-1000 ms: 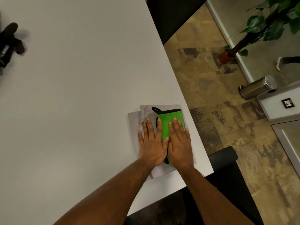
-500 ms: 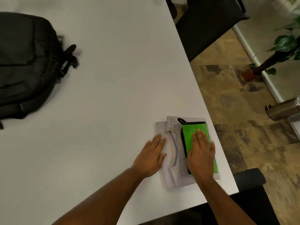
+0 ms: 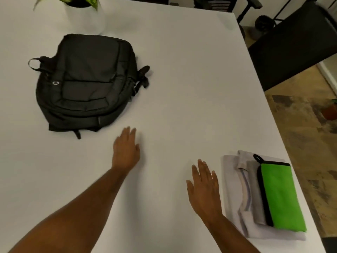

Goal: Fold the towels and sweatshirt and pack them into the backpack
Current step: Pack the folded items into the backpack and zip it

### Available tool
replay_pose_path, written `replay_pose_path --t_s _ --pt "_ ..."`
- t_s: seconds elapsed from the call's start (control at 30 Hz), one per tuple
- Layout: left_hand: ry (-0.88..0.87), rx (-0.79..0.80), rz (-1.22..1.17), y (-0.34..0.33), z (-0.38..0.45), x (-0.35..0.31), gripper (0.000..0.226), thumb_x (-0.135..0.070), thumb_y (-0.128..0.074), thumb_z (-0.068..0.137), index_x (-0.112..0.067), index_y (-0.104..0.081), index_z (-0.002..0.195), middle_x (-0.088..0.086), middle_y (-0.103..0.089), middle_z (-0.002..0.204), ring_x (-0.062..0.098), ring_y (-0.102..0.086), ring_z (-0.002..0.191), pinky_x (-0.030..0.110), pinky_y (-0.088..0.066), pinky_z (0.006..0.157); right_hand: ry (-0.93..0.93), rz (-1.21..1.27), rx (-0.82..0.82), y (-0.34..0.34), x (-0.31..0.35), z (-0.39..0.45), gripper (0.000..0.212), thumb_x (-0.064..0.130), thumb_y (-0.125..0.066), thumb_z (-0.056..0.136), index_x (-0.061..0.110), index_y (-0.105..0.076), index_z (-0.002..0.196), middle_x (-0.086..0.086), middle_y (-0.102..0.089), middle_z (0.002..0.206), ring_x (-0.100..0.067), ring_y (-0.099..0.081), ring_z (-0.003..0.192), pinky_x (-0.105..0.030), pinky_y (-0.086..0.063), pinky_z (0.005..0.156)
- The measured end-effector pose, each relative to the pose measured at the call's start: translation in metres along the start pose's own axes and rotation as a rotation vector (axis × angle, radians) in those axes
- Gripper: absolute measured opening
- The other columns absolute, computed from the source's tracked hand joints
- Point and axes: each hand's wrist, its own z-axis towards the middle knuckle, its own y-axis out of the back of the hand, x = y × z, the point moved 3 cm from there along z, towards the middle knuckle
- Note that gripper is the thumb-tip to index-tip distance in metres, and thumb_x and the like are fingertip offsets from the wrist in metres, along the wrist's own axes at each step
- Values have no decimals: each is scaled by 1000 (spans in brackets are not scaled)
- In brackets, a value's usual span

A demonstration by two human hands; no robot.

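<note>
A black backpack point(image 3: 85, 83) lies flat and zipped at the far left of the white table point(image 3: 182, 88). At the near right edge sits a folded pile: a light grey sweatshirt point(image 3: 235, 198) at the bottom, a grey towel point(image 3: 254, 189) on it, and a green towel point(image 3: 280, 196) with black trim on top. My left hand point(image 3: 125, 150) hovers flat and empty over the table's middle, fingers pointing at the backpack. Just left of the pile, my right hand point(image 3: 204, 189) is flat, empty and off the cloth.
A potted plant in a white pot point(image 3: 83, 15) stands behind the backpack. A black chair point(image 3: 291, 46) is at the table's far right side, with patterned floor point(image 3: 306, 143) beyond the right edge. Bare tabletop separates the pile from the backpack.
Both hands have lifted off the folded pile and moved left. The left hand has gone furthest, toward the backpack. The view has swung up and left, showing the whole backpack.
</note>
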Motion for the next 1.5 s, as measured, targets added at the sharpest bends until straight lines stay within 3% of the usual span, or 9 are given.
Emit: replay_pose_path --t_s 0.17,0.3,0.47,0.57,0.77,1.0,1.2,1.4,1.5 --pt "169 -114 115 47 47 44 79 -10 -68 89 -8 -29 158 18 -21 166 35 -16 155 57 -19 121 -66 -25 83 -8 7 -4 64 47 -22 101 13 -45 151 -8 -27 165 -22 -25 152 -47 -25 121" --pt "206 -106 141 64 79 70 77 -18 -65 96 -9 -23 160 18 -23 166 34 -12 156 56 -13 124 -138 2 149 -14 11 -9 74 56 -13 98 16 -34 157 -3 -14 168 -19 -20 154 -43 -29 120" --pt "178 -82 198 62 104 80 52 -24 -56 103 -4 -43 149 23 -46 145 38 -26 151 57 -18 124 -200 34 208 -13 22 -13 69 55 -19 103 16 -27 160 -3 -12 168 -20 -20 155 -39 -29 119" --pt "193 -103 174 62 112 79 40 -23 -62 100 -3 -55 134 21 -52 131 40 -50 130 58 -28 120 -233 96 248 -7 27 -11 68 52 -27 106 20 -9 162 -1 -1 170 -17 -6 157 -35 -15 125" --pt "134 -91 193 61 122 73 11 1 -63 94 -4 -60 103 22 -55 117 44 -60 100 64 -39 108 -237 131 281 -5 25 -8 68 51 -32 106 20 -11 162 -1 1 170 -16 -4 157 -34 -15 125" --pt "51 -143 157 62 102 47 17 13 -65 85 -2 -57 87 24 -60 109 47 -59 83 64 -51 92 -201 155 310 -5 17 -10 67 49 -34 106 20 -12 163 2 7 170 -14 0 157 -35 -13 126" --pt "-47 -178 135 41 60 1 24 18 -67 75 -3 -57 80 21 -62 92 41 -59 74 50 -54 75 -170 236 333 3 6 -14 64 45 -37 107 18 -17 161 2 -6 170 -12 -7 156 -31 -12 126" --pt "-78 -142 82 11 -10 -56 30 20 -70 66 -6 -59 78 19 -66 94 42 -65 83 47 -56 77 -87 313 349 10 -6 -18 62 43 -39 107 17 -22 161 1 -16 169 -13 -16 155 -23 -13 122" --pt "-84 -80 51 -1 -51 -87 32 19 -73 66 -7 -61 81 18 -68 103 40 -68 98 50 -56 89 -66 350 355 16 -11 -19 69 55 -20 102 18 -23 160 0 -18 168 -14 -20 154 -20 -12 120"
